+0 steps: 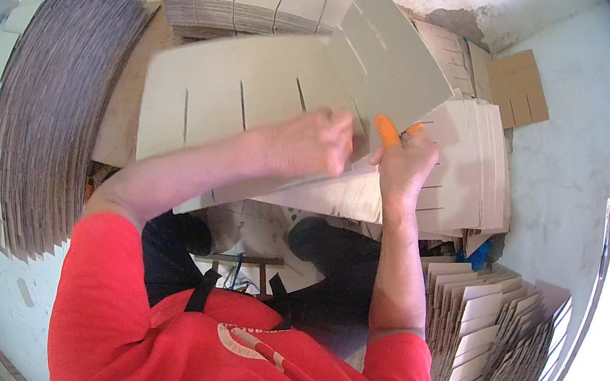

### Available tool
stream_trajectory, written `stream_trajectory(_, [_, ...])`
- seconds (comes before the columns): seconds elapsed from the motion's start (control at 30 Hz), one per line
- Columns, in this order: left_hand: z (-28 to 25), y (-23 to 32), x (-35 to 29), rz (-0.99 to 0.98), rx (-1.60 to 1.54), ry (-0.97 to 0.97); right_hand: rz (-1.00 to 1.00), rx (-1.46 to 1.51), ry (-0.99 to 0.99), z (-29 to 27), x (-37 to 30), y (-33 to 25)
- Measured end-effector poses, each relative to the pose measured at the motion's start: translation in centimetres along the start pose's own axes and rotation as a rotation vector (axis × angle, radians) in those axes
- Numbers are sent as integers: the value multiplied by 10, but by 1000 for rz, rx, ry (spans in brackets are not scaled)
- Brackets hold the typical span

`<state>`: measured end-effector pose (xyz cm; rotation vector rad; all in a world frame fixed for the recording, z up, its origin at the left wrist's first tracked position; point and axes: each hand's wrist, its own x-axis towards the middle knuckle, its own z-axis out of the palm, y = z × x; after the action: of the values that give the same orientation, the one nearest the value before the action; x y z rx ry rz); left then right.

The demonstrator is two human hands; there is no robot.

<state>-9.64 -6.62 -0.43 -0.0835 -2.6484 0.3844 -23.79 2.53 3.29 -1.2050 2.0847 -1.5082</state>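
A large grey-white slotted cardboard sheet (216, 70) lies in front of me, with several parallel slits along it. At its right end, a slotted panel (389, 44) stands raised at an angle. My left hand (318, 143) reaches across the sheet, fingers curled and slightly blurred; what they hold, if anything, is hidden. A bit of orange shows at its fingertips. Just right of it, my right hand (404, 160) wears orange finger covers (387, 131). Its thumb and fingers are apart, close to the panel's lower edge, and no grip is visible.
Beneath the right hand is a stack of slotted cardboard (475, 165). More stacks stand at the far side (261, 0), along the left (56, 109) and at lower right (475, 323). A brown slotted piece (517, 89) is against the pale wall (579, 126).
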Motion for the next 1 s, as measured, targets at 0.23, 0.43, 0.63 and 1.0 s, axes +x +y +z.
stream_trajectory(0.23, [0,-12,-4,-288,-457,167,81,105,26,-3,2,14])
stream_trajectory(0.43, [40,-132,-14,-679,-131,-38,103,58,-5,-3,-1,9])
stream_trajectory(0.63, [80,-183,-41,-751,132,-245,56,23,-8,0,-2,17])
stream_trajectory(1.0, [82,-184,-44,-519,224,-375,68,55,-25,-1,-3,21])
